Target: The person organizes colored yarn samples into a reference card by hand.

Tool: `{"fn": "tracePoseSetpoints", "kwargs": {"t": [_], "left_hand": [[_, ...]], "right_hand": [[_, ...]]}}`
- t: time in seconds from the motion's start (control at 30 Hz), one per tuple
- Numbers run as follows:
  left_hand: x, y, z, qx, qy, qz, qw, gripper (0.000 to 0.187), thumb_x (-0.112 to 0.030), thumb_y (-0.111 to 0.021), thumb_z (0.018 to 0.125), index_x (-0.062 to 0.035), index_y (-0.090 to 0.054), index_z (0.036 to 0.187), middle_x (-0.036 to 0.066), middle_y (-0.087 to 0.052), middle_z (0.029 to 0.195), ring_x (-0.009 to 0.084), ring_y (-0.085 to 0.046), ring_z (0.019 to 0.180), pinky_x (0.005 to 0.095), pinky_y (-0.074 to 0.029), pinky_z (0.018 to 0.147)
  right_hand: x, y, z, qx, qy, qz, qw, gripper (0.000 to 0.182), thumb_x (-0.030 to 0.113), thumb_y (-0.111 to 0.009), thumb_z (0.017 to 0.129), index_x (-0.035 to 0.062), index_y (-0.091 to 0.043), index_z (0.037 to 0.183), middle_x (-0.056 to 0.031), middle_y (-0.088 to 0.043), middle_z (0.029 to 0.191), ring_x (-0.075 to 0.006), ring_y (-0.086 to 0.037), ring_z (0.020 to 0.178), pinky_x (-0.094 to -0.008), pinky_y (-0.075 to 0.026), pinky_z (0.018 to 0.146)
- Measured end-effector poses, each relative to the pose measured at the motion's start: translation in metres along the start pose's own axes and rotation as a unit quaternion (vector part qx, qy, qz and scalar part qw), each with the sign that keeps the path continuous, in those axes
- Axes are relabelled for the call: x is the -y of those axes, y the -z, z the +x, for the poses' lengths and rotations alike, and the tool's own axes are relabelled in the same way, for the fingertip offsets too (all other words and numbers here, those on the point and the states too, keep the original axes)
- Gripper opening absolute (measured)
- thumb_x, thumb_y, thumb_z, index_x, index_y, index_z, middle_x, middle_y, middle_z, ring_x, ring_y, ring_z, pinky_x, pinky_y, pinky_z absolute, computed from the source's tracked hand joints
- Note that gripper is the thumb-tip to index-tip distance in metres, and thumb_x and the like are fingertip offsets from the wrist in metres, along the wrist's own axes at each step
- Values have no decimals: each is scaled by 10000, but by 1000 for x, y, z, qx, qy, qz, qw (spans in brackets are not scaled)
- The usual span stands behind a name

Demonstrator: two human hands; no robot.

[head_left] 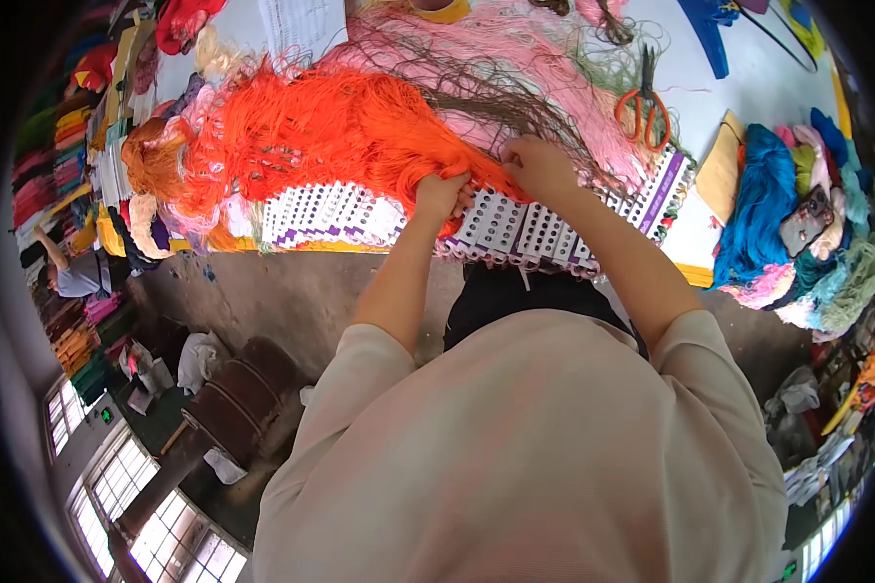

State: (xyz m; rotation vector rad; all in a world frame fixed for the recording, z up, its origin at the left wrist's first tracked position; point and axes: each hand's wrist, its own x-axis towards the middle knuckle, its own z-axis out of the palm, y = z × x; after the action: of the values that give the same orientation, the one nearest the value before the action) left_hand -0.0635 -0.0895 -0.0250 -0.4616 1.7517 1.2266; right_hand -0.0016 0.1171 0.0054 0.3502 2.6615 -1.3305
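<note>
A big loose bundle of bright orange thread (331, 126) spreads over the table in front of me. My left hand (442, 197) is closed around a gathered part of it near the table's front edge. To its right, my right hand (542, 167) has its fingers curled onto the narrow right end of the same thread. Beneath both hands lie overlapping white cards (496, 222) with rows of holes and purple strips. Pink thread (593, 126) and dark olive strands run behind the orange bundle. What sits inside my curled fingers is partly hidden.
Orange-handled scissors (644, 107) lie at the back right. A pile of blue thread (760, 185) and other colours sits on the right, by a brown envelope (724, 165). Papers (303, 24) lie at the back. Another person (80, 272) is at far left, near stacked coloured bundles.
</note>
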Motion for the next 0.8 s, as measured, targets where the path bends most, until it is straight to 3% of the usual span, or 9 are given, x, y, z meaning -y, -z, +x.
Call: {"fn": "tracePoseSetpoints", "kwargs": {"t": [0.07, 0.17, 0.27, 0.4, 0.47, 0.5, 0.6, 0.7, 0.8], "left_hand": [[0, 0, 0, -4, 5, 8, 1000, 331, -246, -636, 897, 28, -624, 712, 134, -629, 581, 157, -440, 348, 272, -327, 352], [-2, 1, -2, 1, -11, 16, 1000, 326, -250, -636, 891, 23, -622, 713, 138, -633, 581, 163, -449, 344, 278, -334, 347], [2, 4, 2, 12, -17, 9, 1000, 334, -255, -634, 881, 39, -642, 722, 150, -642, 591, 175, -493, 364, 288, -395, 386], [4, 6, 5, 18, -25, 36, 999, 337, -265, -633, 878, 32, -644, 718, 152, -648, 596, 177, -503, 368, 296, -416, 400], [5, 6, 6, 14, -23, 50, 998, 342, -271, -625, 878, 32, -648, 723, 146, -654, 596, 174, -507, 371, 300, -422, 409], [4, 6, 4, 11, -22, 42, 999, 342, -271, -625, 878, 32, -648, 723, 146, -654, 596, 174, -507, 371, 300, -422, 409], [0, 7, 0, 19, -38, 73, 996, 354, -272, -616, 894, 44, -653, 741, 130, -652, 586, 170, -497, 367, 298, -416, 410], [-1, 6, -2, 15, -29, 63, 997, 361, -278, -622, 898, 41, -651, 732, 133, -651, 586, 169, -491, 362, 300, -408, 403], [-1, 5, -2, 13, -23, 58, 998, 366, -281, -627, 898, 38, -647, 720, 145, -650, 590, 171, -486, 358, 302, -401, 397]], "right_hand": [[1, -9, 6, 26, -24, -76, 996, 114, 202, -665, 792, 107, -647, 852, -86, -624, 952, -302, -638, 856, -420, -514, 721], [3, -18, 13, 13, -57, -82, 995, 117, 206, -664, 794, 106, -637, 849, -81, -609, 982, -306, -636, 873, -423, -515, 736], [8, -14, 15, 60, -39, -85, 994, 118, 203, -659, 799, 100, -642, 854, -96, -605, 983, -316, -634, 866, -424, -513, 743], [-3, -14, 18, 33, -4, -43, 999, 145, 215, -685, 792, 108, -662, 887, -113, -620, 932, -311, -635, 837, -424, -507, 741], [-11, -8, 21, 30, -56, 89, 994, 165, 200, -706, 807, 77, -667, 909, -87, -645, 846, -237, -632, 759, -373, -497, 693], [-11, -2, 20, 36, -53, 86, 994, 165, 200, -706, 807, 77, -667, 909, -87, -645, 846, -237, -632, 759, -373, -497, 693], [1, 28, 22, 72, -173, 339, 922, 104, 138, -661, 889, 37, -639, 903, -11, -627, 783, -77, -510, 632, -221, -410, 584], [41, 77, 23, 72, -148, 450, 878, 95, 159, -623, 926, 68, -615, 951, -6, -607, 763, -72, -492, 615, -209, -397, 574], [80, 122, 23, 23, -19, 524, 851, 111, 186, -580, 957, 75, -579, 942, -2, -593, 759, -75, -497, 619, -224, -426, 593]]}}
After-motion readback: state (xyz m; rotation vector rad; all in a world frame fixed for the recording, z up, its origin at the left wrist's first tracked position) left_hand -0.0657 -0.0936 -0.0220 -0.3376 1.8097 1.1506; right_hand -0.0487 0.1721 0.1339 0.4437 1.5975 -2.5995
